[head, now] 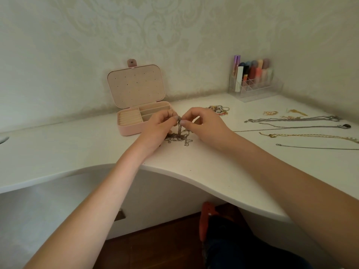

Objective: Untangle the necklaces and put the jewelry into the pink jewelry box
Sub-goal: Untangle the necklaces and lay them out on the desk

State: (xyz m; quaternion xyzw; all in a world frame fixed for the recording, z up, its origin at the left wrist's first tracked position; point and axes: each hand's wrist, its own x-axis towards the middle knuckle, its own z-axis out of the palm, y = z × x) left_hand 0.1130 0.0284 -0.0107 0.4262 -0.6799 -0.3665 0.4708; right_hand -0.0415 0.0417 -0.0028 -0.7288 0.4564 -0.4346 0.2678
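A clear organizer (254, 88) of cosmetics stands at the tabletop's (77, 152) far right corner; rings (219, 109) and straightened necklaces (295, 127) lie along the right side. The open pink jewelry box (136, 117) sits near the back edge. Just beside it, the left hand (157, 125) and right hand (206, 123) pinch the tangled chains (178, 136) between thumb and fingertips, the tangle hanging onto the tabletop.

both arms come in bare from the bottom corners, no sleeve showing anywhere along either forearm; the left hand (157, 124) is bare too, no ring or band visible on its wrist; same on the right hand (204, 123), short plain nails on the fingertips that show; down low, dark blue clothing (233, 247) over the lap, fabric detail too dim to tell
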